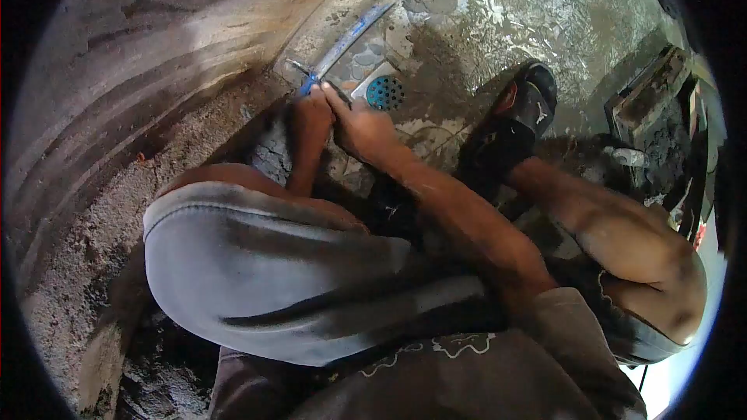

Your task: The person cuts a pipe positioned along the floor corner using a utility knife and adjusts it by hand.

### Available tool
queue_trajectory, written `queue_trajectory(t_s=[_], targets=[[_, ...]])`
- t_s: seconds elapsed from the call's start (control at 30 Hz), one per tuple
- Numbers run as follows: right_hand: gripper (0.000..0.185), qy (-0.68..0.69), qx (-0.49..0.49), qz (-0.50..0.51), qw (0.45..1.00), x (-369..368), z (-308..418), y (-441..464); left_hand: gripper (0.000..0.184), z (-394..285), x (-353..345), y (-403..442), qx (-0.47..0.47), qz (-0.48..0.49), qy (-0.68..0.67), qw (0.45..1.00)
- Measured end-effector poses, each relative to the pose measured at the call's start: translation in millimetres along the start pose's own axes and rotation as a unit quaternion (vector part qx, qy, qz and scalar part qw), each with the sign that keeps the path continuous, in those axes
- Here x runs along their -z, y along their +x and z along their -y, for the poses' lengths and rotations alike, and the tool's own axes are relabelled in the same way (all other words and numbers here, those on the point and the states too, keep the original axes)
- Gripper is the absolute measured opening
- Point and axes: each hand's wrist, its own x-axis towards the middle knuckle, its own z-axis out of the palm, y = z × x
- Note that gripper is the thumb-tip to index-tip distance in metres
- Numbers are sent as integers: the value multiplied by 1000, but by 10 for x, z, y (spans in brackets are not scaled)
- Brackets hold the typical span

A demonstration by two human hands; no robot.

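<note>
A: Where are the person's hands?

B: Left of the middle, on the twelve o'clock side of the bent left knee (233,175). The left hand (313,115) and right hand (369,134) meet at the near end of the pipe (354,35).

A: And the pipe itself?

B: Pale with blue patches, it runs from the hands toward a point between one and two o'clock, along the foot of the wall (171,15).

A: How tight is the grip?

B: The fingers of both hands are bunched close together at the blue end. How far each hand is closed, and whether it has hold of the pipe or of something small, there is no telling.

A: Anything else at the fingertips?

B: A thin grey tip (296,67) juts toward half past ten, and a dark sliver (340,96) shows by the right thumb. What they belong to is unclear.

A: What lies around?

B: Just beside the right hand, near two o'clock, a round blue-green drain (387,92) in a pale square. Well out at three o'clock, a black shoe (537,101) on the wet floor (576,15); beyond it, a box (650,93) with dark clumps.
</note>
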Motion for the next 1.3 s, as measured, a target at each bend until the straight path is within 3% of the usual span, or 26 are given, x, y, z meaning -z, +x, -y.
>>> queue_trajectory(t_s=[0.07, 0.17, 0.27, 0.33, 0.4, 0.47, 0.57, 0.7, 0.77, 0.87, 0.97, 1.0, 1.1, 1.2, 1.3], targets=[[72, 3, 8, 32, 999, 146, -83, -62, 41, -3, 44, 44, 61, 98, -73, 991], [70, 28, 18, 19, 999, 38, -100, -75, 41, -92, -50, -19, 36, -30, -59, 997], [70, 41, 20, -9, 999, -107, -126, 6, 43, 104, -131, 102, -198, -89, 108, 970], [70, 30, 14, 14, 999, -39, -155, -34, 47, 518, -500, 136, -245, -86, 160, 953], [70, 4, 8, 83, 997, 144, -205, -267, 49, 456, -559, 46, -161, -73, 102, 979], [71, -4, -1, 65, 998, 124, -239, -213, 51, -124, -420, -133, 49, -45, -71, 995], [71, 23, -3, 60, 998, -107, -260, -280, 55, -192, -351, -93, 8, -31, -13, 999], [66, 10, -39, 94, 995, 55, -137, -270, 54, -342, -200, -188, 56, -37, -52, 996], [64, 21, -18, 42, 999, 75, -52, -114, 54, -256, -176, -90, 39, -19, -6, 999], [63, 54, -3, 0, 999, -239, -207, -93, 56, 19, -188, 57, -139, -19, 100, 985], [62, 5, -17, 21, 1000, -92, -173, -257, 52, -81, -436, -141, 11, -63, 17, 998], [62, 3, -31, 29, 999, -89, -126, -296, 52, -157, -306, -139, 33, 29, -34, 998], [64, 15, -31, 17, 999, -149, -185, -234, 54, -165, -325, -90, 38, -23, 42, 998], [65, 20, -29, 25, 999, -206, -155, -353, 56, -235, -282, -188, 90, -29, 8, 996], [65, 10, 3, -29, 1000, -81, -72, -96, 55, -356, -52, -189, -2, -24, 69, 997]])
